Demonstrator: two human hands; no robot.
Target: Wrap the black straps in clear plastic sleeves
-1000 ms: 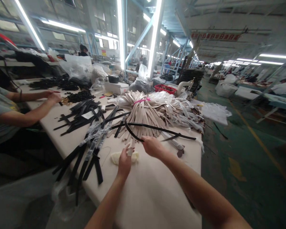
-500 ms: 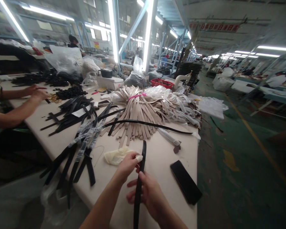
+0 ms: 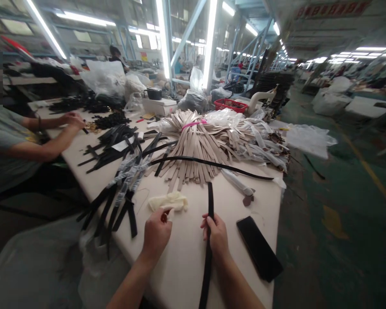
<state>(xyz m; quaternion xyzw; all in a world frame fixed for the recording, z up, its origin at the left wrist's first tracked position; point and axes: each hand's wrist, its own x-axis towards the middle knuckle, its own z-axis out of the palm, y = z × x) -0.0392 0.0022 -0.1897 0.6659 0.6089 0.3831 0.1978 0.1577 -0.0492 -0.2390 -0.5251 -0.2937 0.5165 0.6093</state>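
My right hand (image 3: pixel 218 235) is closed around a black leather strap (image 3: pixel 210 201), which runs from mid-table down past the bottom edge of the view. To its left, my left hand (image 3: pixel 157 231) pinches a corner of a cream cloth (image 3: pixel 169 202); the rest of the cloth lies crumpled on the table just beyond the fingers. A gap separates my left hand from the strap. Right of my right hand, a black phone-like slab (image 3: pixel 259 249) lies flat. Beyond the hands, another long black strap (image 3: pixel 212 163) stretches across a fanned bundle of beige straps (image 3: pixel 193 150) tied with a pink band.
Black straps partly wrapped in plastic (image 3: pixel 122 189) hang over the table's left edge. A co-worker's hands (image 3: pixel 73 121) are busy at the far left. Farther back are a red basket (image 3: pixel 230 105) and a white box (image 3: pixel 160 107). An aisle floor (image 3: pixel 324 193) lies to the right.
My left hand has moved left, away from the strap, with the cloth corner. My right hand's fingers have closed around the strap. The view has turned slightly left.
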